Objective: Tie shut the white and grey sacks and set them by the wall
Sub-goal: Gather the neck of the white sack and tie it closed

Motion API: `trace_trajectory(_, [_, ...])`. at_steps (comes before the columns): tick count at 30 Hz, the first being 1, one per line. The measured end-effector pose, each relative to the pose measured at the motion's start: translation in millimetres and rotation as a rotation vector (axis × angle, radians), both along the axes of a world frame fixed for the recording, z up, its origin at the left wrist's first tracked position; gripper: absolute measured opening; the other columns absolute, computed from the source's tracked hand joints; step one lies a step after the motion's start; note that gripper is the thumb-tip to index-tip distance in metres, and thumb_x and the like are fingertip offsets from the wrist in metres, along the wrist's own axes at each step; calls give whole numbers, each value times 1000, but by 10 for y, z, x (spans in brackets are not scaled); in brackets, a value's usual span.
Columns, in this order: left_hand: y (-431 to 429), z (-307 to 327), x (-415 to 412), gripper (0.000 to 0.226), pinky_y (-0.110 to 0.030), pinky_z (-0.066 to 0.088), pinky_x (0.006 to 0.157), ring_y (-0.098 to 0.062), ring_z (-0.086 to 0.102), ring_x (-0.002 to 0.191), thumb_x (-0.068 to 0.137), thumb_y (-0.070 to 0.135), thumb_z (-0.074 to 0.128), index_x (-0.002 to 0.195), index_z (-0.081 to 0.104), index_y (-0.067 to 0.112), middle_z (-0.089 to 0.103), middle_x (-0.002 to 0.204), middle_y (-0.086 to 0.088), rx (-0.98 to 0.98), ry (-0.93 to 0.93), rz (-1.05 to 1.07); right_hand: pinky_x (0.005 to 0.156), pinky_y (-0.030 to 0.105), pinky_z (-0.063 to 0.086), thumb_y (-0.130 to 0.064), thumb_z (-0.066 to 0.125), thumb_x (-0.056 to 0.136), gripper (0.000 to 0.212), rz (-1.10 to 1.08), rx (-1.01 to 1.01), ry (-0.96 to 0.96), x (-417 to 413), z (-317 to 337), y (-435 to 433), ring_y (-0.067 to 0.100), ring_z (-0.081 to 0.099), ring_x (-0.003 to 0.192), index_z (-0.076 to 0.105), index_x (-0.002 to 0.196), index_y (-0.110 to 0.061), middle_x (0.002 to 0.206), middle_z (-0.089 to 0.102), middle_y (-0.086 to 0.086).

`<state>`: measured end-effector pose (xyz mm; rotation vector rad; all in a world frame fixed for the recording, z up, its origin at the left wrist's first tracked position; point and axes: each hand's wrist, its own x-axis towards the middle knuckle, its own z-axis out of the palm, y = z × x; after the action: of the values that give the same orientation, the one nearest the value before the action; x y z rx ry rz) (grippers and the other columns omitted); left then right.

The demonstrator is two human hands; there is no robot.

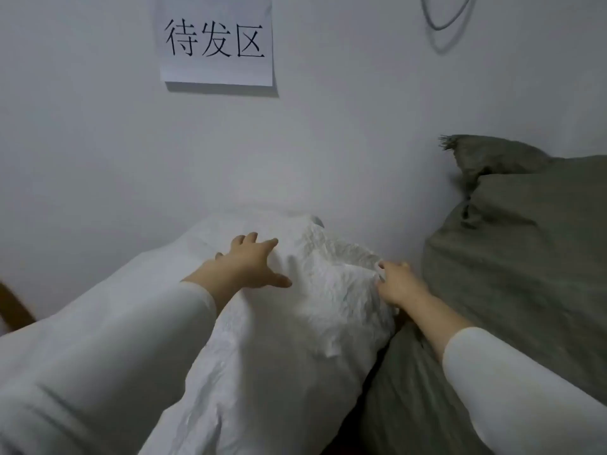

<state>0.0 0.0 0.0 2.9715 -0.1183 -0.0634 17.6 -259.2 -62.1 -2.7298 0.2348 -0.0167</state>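
A full white sack lies against the wall, its crumpled top end pointing toward the wall. My left hand rests on the sack's upper side with straight, spread fingers. My right hand grips the crumpled right edge of the white sack, fingers curled into the fabric. A grey sack stands right beside it on the right, touching the white sack, with its gathered top corner up against the wall.
A paper sign with black characters hangs on the wall above the sacks. A grey cable loop hangs at the upper right. A brown wooden piece shows at the left edge.
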Motion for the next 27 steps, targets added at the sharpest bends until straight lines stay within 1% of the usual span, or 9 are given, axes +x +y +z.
trace_trajectory(4, [-142, 13, 333, 107, -61, 19, 109, -27, -5, 144, 66, 68, 66, 146, 3, 38, -2, 156, -3, 95, 25, 44, 101, 39, 39, -33, 48, 92, 58, -53, 79, 74, 458, -134, -153, 37, 42, 124, 23, 143, -22, 141, 24, 19])
trace_trajectory(10, [-260, -86, 873, 118, -66, 19, 106, -27, -11, 144, 56, 72, 69, 144, -4, 43, -8, 156, 1, 127, 36, 75, 114, 47, 23, -68, 48, 79, 94, -123, 157, 225, 1105, -368, -157, 45, 16, 139, 1, 149, -26, 153, 16, 21])
trace_trajectory(13, [-274, -134, 1059, 125, -69, 22, 104, -26, -12, 144, 52, 72, 71, 142, -9, 45, -12, 156, 4, 207, 29, 77, 115, 48, 20, -66, 55, 78, 104, -142, 251, 267, 1226, -426, -120, 45, 5, 142, -11, 148, -26, 156, 2, 20])
trace_trajectory(15, [-272, -147, 1155, 131, -68, 24, 103, -29, -15, 144, 49, 72, 73, 142, -15, 43, -17, 155, 0, 245, 20, 90, 114, 54, 22, -64, 62, 74, 114, -156, 322, 290, 1317, -498, -121, 45, 0, 142, -18, 146, -26, 157, -1, 19])
trace_trajectory(18, [-273, -138, 1277, 144, -67, 23, 105, -39, -22, 140, 45, 72, 74, 142, -24, 30, -25, 151, -17, 251, 2, 180, 101, 65, 35, -60, 79, 56, 138, -229, 509, 317, 1457, -589, -97, 48, 8, 139, -26, 142, -33, 157, -3, 17])
trace_trajectory(20, [-234, -169, 1368, 153, -66, 20, 107, -45, -19, 139, 40, 75, 73, 142, -26, 21, -21, 149, -28, 210, 31, 293, 95, 65, 40, -54, 83, 54, 141, -312, 643, 359, 1525, -635, -81, 48, 22, 135, -21, 145, -25, 156, 6, 18])
trace_trajectory(22, [-183, -239, 1436, 152, -61, 20, 109, -45, -4, 140, 36, 79, 69, 143, -20, 18, -8, 150, -30, 177, 75, 382, 100, 59, 39, -50, 82, 59, 128, -304, 723, 438, 1558, -663, -67, 44, 34, 132, 1, 149, -11, 153, 23, 18])
trace_trajectory(24, [-152, -309, 1458, 134, -54, 26, 108, -40, 15, 138, 48, 75, 66, 146, -2, 14, 10, 148, -26, 176, 56, 408, 107, 51, 35, -48, 76, 69, 104, -241, 753, 496, 1576, -689, -50, 38, 39, 131, 21, 146, -5, 148, 34, 17])
trace_trajectory(27, [-105, -351, 1494, 100, -48, 34, 105, -36, 32, 130, 70, 59, 65, 140, 20, 5, 31, 139, -20, 118, 0, 413, 109, 46, 35, -47, 70, 77, 88, -202, 759, 422, 1605, -712, 37, 34, 41, 130, 29, 144, -6, 145, 39, 16])
